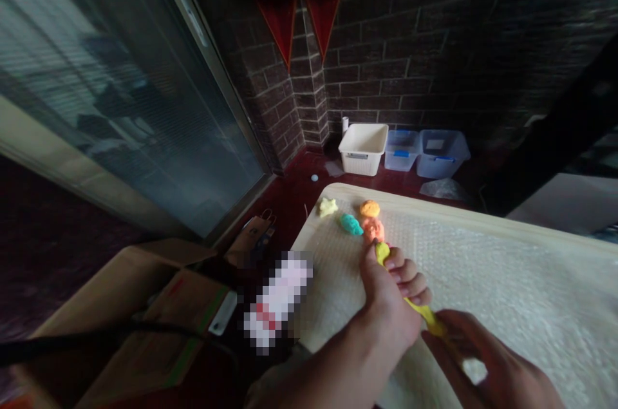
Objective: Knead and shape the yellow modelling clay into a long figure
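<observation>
Okay, L grip (386, 299) and R grip (487, 357) both clamped on yellow clay strip (422, 312).

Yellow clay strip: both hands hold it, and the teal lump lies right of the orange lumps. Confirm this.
Wrong on one point: in the head view, the teal lump lies left of the orange lump and the paler orange lump, not right. The left hand and right hand do both hold the yellow clay strip.
</observation>
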The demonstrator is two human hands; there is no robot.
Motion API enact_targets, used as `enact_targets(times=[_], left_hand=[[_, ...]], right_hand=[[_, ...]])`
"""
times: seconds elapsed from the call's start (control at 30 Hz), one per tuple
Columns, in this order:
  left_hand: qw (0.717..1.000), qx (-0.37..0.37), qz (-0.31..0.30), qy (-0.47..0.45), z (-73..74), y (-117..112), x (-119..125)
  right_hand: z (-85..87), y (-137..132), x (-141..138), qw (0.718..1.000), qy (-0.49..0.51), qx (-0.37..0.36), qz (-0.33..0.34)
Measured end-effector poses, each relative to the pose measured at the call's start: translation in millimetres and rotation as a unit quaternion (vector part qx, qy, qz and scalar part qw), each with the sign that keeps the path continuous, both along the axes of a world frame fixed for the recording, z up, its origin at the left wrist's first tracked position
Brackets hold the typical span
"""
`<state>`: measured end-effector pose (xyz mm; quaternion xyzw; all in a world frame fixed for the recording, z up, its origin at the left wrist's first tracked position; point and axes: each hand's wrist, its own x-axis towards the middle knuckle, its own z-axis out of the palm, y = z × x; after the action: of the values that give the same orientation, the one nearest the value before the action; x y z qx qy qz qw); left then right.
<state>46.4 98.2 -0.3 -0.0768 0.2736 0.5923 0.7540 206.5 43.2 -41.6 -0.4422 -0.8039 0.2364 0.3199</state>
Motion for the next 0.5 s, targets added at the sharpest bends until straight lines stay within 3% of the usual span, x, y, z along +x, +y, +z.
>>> enact_targets(times=[0.2, 0.5], left_hand=[[1.0, -0.003, 0.013, -0.023, 1.6, 2.2, -1.0], [0.999, 0.018, 0.02, -0.043, 8.1, -0.1, -1.6]], right_hand=[[7.5, -5.3, -3.2, 0.998, -0.033, -0.009, -0.052], [15.1, -9.8, -15.3, 0.997, -0.015, -0.001, -0.075]])
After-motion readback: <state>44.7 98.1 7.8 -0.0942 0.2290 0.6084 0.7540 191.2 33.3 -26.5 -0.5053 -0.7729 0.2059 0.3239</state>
